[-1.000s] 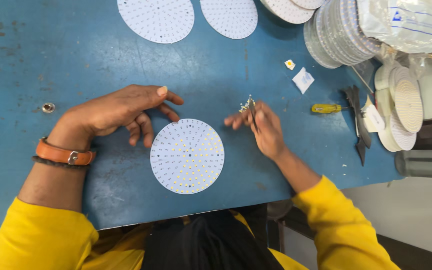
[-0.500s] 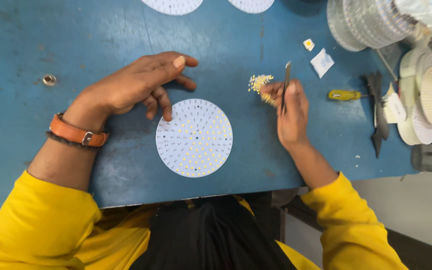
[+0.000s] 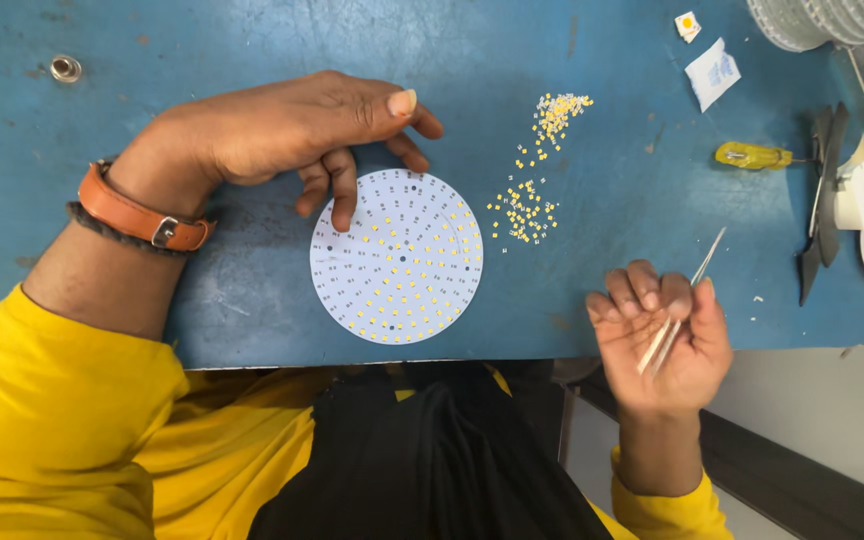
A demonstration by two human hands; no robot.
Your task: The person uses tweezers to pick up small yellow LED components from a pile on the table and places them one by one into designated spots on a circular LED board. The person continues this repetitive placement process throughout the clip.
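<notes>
A pair of thin metal tweezers [image 3: 680, 308] is held in the right hand [image 3: 664, 345], which is turned palm-up near the front edge of the blue-painted work table [image 3: 152, 40], with the fingers curled loosely around the shafts; the tips point up and away, and nothing can be made out between them. The left hand [image 3: 292, 130] holds nothing: it lies flat on the table, and one fingertip [image 3: 343, 215] is pressed on the upper left rim of the round white circuit board [image 3: 397, 256], which is thereby kept in place just in front of the person.

On the board, small yellow chips are seen seated in many of the printed positions, mostly across the middle and the lower right. A good share of the pads toward the upper and left parts appear bare, so the populating is judged to be partly done, perhaps around half.

A loose scatter of tiny yellow components [image 3: 532, 190] lies on the table just right of the board, in two clusters, well apart from the tweezers. A plentiful supply is thus left to be placed.

Farther right, a yellow-handled screwdriver [image 3: 752, 155] lies beside stacked white discs [image 3: 832, 20].
</notes>
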